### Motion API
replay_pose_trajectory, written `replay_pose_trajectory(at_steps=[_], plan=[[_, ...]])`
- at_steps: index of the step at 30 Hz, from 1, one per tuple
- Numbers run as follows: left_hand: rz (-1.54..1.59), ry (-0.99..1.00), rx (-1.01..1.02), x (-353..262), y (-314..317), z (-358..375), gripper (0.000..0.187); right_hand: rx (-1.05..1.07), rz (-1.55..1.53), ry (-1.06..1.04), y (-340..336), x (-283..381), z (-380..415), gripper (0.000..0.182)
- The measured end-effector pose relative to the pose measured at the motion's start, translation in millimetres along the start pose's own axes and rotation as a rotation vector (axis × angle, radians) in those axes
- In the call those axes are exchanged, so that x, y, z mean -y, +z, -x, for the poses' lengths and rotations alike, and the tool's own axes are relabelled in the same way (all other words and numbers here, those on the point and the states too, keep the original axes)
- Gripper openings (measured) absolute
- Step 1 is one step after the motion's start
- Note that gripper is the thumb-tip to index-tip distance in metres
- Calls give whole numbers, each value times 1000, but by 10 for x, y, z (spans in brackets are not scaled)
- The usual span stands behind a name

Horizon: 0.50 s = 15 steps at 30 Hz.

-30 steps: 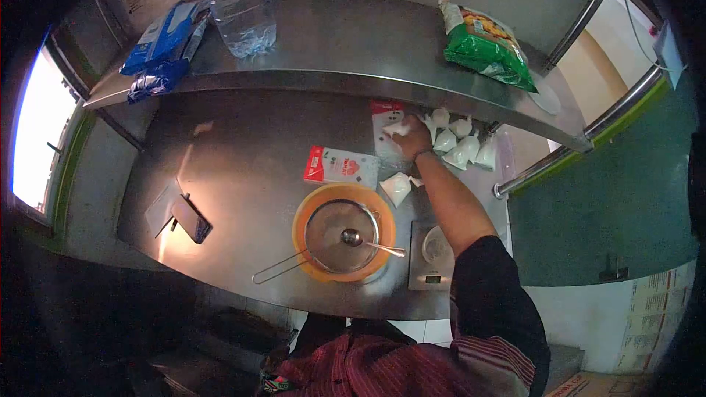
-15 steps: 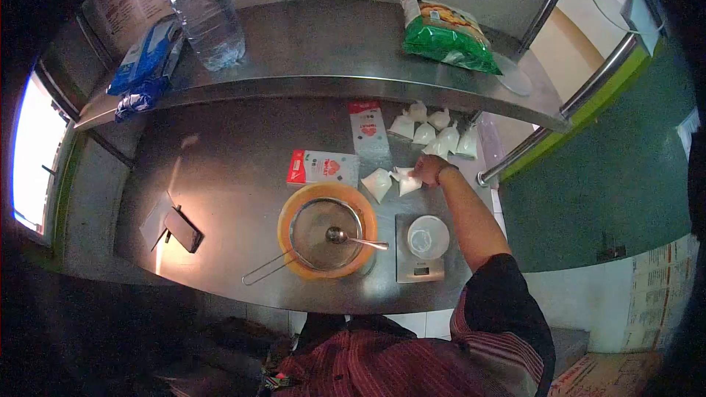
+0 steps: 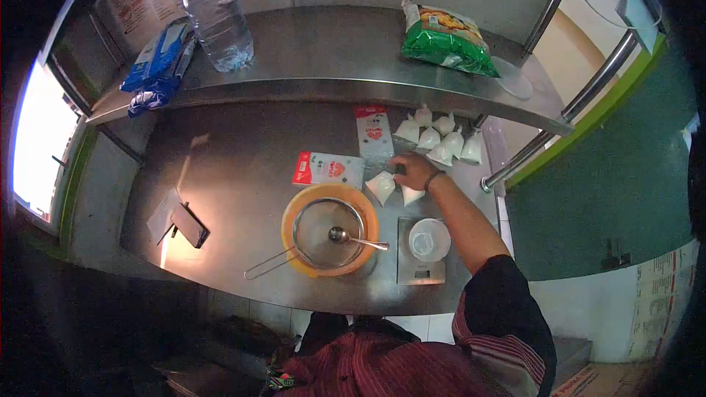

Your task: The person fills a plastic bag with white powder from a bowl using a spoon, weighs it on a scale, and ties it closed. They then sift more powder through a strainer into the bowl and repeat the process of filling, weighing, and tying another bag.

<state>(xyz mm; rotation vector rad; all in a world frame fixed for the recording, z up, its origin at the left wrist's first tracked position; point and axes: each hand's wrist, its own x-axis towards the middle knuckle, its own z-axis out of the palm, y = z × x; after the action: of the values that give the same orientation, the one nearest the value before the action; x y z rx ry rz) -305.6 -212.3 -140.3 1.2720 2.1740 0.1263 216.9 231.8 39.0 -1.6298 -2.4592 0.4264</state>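
My right hand (image 3: 415, 170) reaches over the steel table with its fingers closed at the knotted top of a small plastic bag of white powder (image 3: 381, 188). A second powder bag (image 3: 412, 195) sits under the same hand, partly covered by it. Behind them stand several more knotted bags (image 3: 441, 148). Nearer to me, a white plastic tub (image 3: 429, 240) rests on a digital kitchen scale (image 3: 421, 273). To its left, a wire sieve (image 3: 318, 250) lies across an orange bowl (image 3: 288, 254), with a metal spoon (image 3: 365, 243) in the sieve. My left hand is out of view.
Two red-and-white packets (image 3: 331, 169) lie behind the bowl. A phone on a stand (image 3: 190, 226) is at the left. The raised shelf (image 3: 316, 48) holds a large clear bottle (image 3: 217, 22), a blue package (image 3: 158, 59) and a green bag (image 3: 448, 44).
My right hand has moved left, from the top of the right-hand powder bag to that of the left one. The camera view has shifted slightly. The bowl, sieve and scale stay put.
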Motion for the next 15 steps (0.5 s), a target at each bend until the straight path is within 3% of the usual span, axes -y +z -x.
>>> replay_pose_trajectory(at_steps=[1, 2, 4, 7, 10, 15], plan=[[-2, 0, 3, 7, 10, 17, 37, -65, -81, -185, -62, 161, 21, 39], [-3, 2, 6, 13, 21, 29, 37, -62, -83, -185, -133, 321, 42, 39], [-4, -1, 7, 16, 33, 58, 37, 345, 225, 27, -508, 880, 131, 49], [-4, 5, 3, 37, 36, 70, 37, 283, 414, 180, -273, 967, 121, 48], [-4, -2, 1, 47, 48, 94, 37, 304, 479, 202, -269, 998, 202, 53], [-12, 18, 3, 18, 52, 130, 37, 84, 308, 216, -568, 887, 453, 52]])
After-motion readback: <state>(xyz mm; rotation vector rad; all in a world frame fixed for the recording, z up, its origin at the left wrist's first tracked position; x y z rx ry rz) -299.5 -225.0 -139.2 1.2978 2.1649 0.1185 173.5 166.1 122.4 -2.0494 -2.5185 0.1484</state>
